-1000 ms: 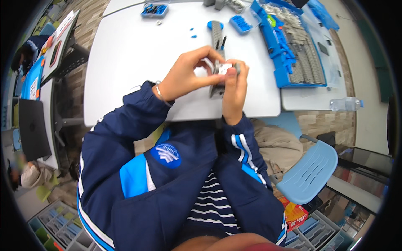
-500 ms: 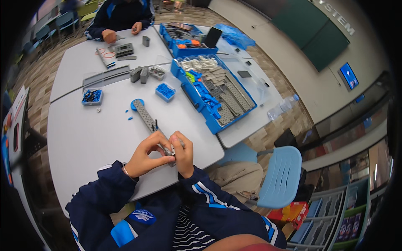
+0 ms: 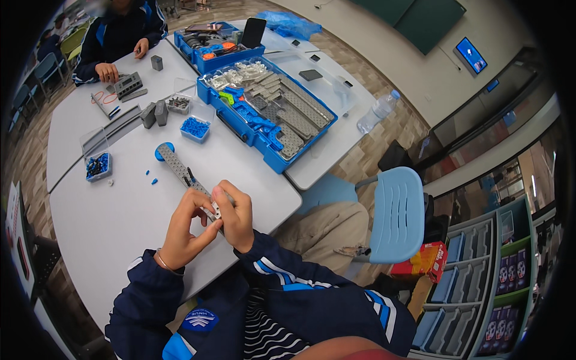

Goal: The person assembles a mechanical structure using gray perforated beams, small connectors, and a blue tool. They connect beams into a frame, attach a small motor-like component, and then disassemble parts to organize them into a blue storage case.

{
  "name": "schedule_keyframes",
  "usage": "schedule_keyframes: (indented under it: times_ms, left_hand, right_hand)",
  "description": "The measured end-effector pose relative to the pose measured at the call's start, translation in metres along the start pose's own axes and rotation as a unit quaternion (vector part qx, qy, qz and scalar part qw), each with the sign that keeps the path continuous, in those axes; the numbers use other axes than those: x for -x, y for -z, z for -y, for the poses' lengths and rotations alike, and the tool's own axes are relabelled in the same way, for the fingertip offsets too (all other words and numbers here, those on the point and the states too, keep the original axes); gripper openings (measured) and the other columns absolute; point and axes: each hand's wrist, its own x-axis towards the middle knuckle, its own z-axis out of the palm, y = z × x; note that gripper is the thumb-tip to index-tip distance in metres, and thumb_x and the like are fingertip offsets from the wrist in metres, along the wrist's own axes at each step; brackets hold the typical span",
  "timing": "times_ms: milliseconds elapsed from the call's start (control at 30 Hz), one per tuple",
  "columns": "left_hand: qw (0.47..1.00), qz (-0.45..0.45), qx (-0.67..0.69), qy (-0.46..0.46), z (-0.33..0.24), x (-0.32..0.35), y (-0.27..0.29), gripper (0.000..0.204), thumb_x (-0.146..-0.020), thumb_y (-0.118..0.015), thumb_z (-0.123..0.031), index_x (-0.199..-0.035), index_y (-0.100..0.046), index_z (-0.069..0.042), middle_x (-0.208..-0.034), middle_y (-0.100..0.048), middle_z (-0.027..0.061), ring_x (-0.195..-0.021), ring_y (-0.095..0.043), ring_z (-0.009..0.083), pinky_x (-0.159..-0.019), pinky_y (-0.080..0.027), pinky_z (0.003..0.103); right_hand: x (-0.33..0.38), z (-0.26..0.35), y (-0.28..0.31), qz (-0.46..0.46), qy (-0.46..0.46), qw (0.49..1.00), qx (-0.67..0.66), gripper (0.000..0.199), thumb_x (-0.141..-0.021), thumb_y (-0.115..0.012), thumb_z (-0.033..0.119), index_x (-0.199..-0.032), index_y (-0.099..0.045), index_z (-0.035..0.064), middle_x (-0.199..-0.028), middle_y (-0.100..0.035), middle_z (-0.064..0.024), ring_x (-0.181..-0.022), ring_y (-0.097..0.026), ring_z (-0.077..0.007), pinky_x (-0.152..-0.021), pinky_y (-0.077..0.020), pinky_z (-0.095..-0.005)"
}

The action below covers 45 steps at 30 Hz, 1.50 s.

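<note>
A long grey perforated building beam [image 3: 174, 163] slants over the near part of the table, with a blue round piece [image 3: 161, 152] at its far end. Black pegs [image 3: 190, 176] stick up from it just beyond my fingers. My left hand [image 3: 186, 231] pinches the beam's near end between thumb and fingers. My right hand [image 3: 235, 217] is closed around the same end from the other side. A small white connector piece [image 3: 215, 211] shows between the fingertips; the fingers hide most of it. Two loose blue pegs [image 3: 154, 180] lie left of the beam.
Farther off stand a small box of blue pegs [image 3: 195, 128], a box of blue and black pegs [image 3: 98, 166] and a large blue parts case [image 3: 282, 157]. Across the table a person [image 3: 117, 45] handles a grey block [image 3: 128, 86]. A light blue chair [image 3: 397, 216] stands at right.
The whole view has shifted, so the table things sit farther left. Both hands stay on the beam's near end, and the white piece between the fingertips shows more.
</note>
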Motion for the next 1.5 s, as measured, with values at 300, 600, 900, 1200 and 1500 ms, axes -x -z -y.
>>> schedule_keyframes:
  times_ms: [300,600,900,1200,1500]
  left_hand:
    - [0.985,-0.091,-0.148,-0.003,0.012,0.001,0.003,0.024,-0.087,-0.069,-0.002,-0.108,-0.058,0.0,-0.098,-0.056,0.0099,-0.089,-0.053,0.0228,-0.081,-0.045,0.034]
    - [0.973,-0.105,-0.203,-0.032,0.029,0.014,0.002,0.021,-0.091,-0.066,-0.007,-0.107,-0.055,0.001,-0.103,-0.055,0.0145,-0.095,-0.054,0.0294,-0.086,-0.044,0.038]
    - [0.975,-0.141,-0.141,-0.101,0.042,0.011,0.009,0.044,-0.105,-0.056,-0.044,-0.111,-0.054,0.0,-0.11,-0.057,0.0166,-0.115,-0.055,0.034,-0.101,-0.042,0.045]
    - [0.977,-0.074,-0.163,-0.115,0.056,0.021,0.023,0.049,-0.088,-0.076,-0.01,-0.127,-0.047,-0.002,-0.13,-0.063,0.0223,-0.106,-0.068,0.0397,-0.092,-0.054,0.042]
    - [0.986,-0.001,-0.163,0.031,0.009,0.017,0.044,0.035,-0.085,-0.07,-0.01,-0.11,-0.049,0.0,-0.093,-0.068,0.0213,-0.085,-0.068,0.0433,-0.08,-0.054,0.043]
  right_hand:
    - [-0.001,-0.015,0.008,0.079,-0.057,0.991,-0.092,0.023,-0.109,-0.055,0.028,-0.113,-0.053,0.0053,-0.109,-0.055,-0.0026,-0.101,-0.049,-0.0067,-0.086,-0.0434,-0.0238]
    - [-0.017,-0.014,0.032,0.202,0.11,0.964,0.131,0.029,-0.098,-0.072,0.025,-0.114,-0.061,0.0045,-0.121,-0.061,-0.009,-0.121,-0.055,-0.0218,-0.104,-0.0464,-0.0339]
    - [-0.046,0.01,0.035,0.386,0.127,0.893,0.194,0.04,-0.088,-0.077,0.015,-0.123,-0.061,0.0021,-0.124,-0.062,-0.0136,-0.118,-0.06,-0.0253,-0.096,-0.0545,-0.0359]
    - [-0.044,0.01,0.024,0.351,0.046,0.921,0.163,0.037,-0.09,-0.062,0.001,-0.126,-0.058,-0.001,-0.125,-0.058,-0.0123,-0.114,-0.064,-0.0212,-0.092,-0.0588,-0.0338]
    - [-0.037,0.032,0.001,0.379,-0.057,0.89,0.246,0.025,-0.093,-0.059,0.003,-0.116,-0.053,-0.0042,-0.098,-0.072,-0.0208,-0.092,-0.076,-0.029,-0.084,-0.0614,-0.0383]
